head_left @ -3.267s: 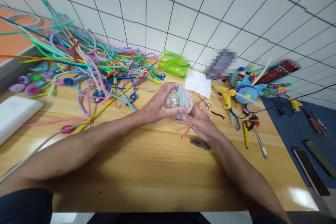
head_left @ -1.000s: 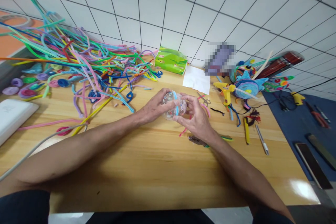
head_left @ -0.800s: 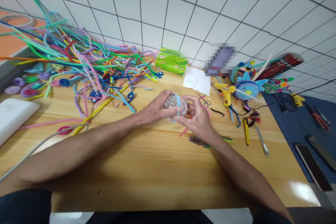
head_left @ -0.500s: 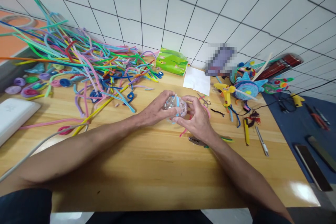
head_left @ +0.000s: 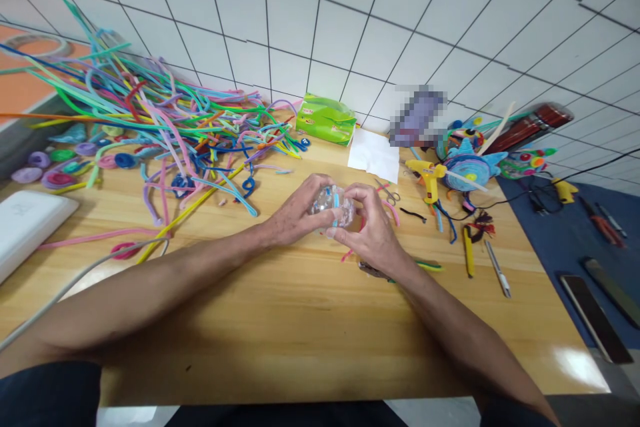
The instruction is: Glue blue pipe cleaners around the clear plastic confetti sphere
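Note:
Between my two hands, a little above the middle of the table, is a small clear, shiny plastic piece (head_left: 324, 199), rounded like the bottom of a bottle, with a light blue strip (head_left: 335, 197) across it. My left hand (head_left: 303, 210) wraps its left side, thumb along the front. From the right, the fingers and thumb of my right hand (head_left: 369, 221) close on it. Its underside is hidden by my fingers. Just beyond my right hand lie scissors (head_left: 393, 195) and a pink pipe cleaner (head_left: 392, 212).
A big heap of coloured pipe cleaners (head_left: 200, 120) fills the back left. A green tissue pack (head_left: 325, 119) and white paper (head_left: 374, 155) lie at the back. On the right are a yellow glue gun (head_left: 429, 178), a blue fish craft (head_left: 467, 170), a utility knife (head_left: 499, 269) and a thermos (head_left: 537, 125).
Both hands stay in nearly the same place with the clear plastic piece between them. The blue strip has shifted slightly left; my grip looks much the same.

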`<state>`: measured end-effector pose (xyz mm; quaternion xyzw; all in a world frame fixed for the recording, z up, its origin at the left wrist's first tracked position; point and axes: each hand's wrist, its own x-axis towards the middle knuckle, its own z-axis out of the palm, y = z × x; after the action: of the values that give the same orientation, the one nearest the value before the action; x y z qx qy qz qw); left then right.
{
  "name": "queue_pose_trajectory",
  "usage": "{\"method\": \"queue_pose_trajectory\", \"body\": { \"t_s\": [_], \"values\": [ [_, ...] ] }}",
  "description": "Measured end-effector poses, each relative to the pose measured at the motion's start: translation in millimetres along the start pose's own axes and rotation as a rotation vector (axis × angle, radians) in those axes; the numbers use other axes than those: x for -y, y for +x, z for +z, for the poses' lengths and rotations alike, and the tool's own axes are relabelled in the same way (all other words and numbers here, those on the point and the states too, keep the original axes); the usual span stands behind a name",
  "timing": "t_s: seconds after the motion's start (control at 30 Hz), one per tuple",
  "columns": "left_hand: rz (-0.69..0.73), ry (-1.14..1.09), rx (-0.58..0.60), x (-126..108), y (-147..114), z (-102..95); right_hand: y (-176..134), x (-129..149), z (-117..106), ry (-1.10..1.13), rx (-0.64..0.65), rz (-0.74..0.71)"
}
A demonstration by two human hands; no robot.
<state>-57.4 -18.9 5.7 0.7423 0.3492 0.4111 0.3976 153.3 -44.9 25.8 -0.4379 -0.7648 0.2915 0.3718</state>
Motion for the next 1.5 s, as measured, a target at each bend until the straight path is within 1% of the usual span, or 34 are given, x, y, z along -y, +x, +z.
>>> {"method": "queue_pose_trajectory", "body": {
  "t_s": [0.17, 0.33, 0.43, 0.57, 0.67, 0.8, 0.97, 1.1, 1.17, 1.23, 1.33, 1.43, 1.5],
  "values": [
    [0.022, -0.039, -0.024, 2.9, -2.4, 3.8, -0.9, 0.3, 0.4, -0.029, -0.005, -0.016],
    [0.071, -0.037, -0.034, 2.9, -3.6, 6.0, -0.5, -0.6, 0.0, 0.037, -0.009, 0.016],
    [0.111, -0.038, -0.018, 2.4, -4.2, 5.8, -0.3, -0.8, -0.4, 0.035, -0.016, 0.046],
    [0.174, -0.049, 0.002, 1.5, -4.9, 5.4, 1.7, 0.2, -3.9, -0.015, 0.05, 0.021],
    [0.159, -0.041, 0.014, 0.9, -5.5, 5.1, 3.0, 2.0, -6.6, -0.012, 0.101, 0.038],
    [0.15, -0.056, 0.001, 1.0, -6.0, 5.5, 3.0, 4.1, -7.2, 0.008, 0.113, 0.092],
    [0.162, -0.077, -0.008, 1.7, -6.2, 6.4, 2.8, 4.4, -6.8, 0.001, 0.104, 0.068],
    [0.142, -0.119, -0.014, 2.7, -5.8, 7.5, 4.0, 4.9, -7.1, -0.01, 0.111, 0.058],
    [0.11, -0.164, -0.024, 3.9, -4.7, 8.1, 4.9, 3.3, -7.2, -0.014, 0.117, 0.065],
    [0.032, -0.238, -0.051, 5.2, -1.5, 7.8, 5.6, -1.5, -7.3, -0.02, 0.121, 0.066],
    [-0.19, -0.411, -0.128, 5.4, 8.2, 3.8, 6.0, -13.3, -7.7, -0.027, 0.144, 0.037],
    [-0.402, -0.658, -0.222, 1.1, 21.0, -3.7, 6.5, -23.5, -7.8, -0.09, 0.148, -0.056],
    [-0.482, -0.804, -0.181, -4.2, 27.2, -8.7, 7.4, -25.6, -7.5, -0.134, 0.128, -0.116]
  ]
}}
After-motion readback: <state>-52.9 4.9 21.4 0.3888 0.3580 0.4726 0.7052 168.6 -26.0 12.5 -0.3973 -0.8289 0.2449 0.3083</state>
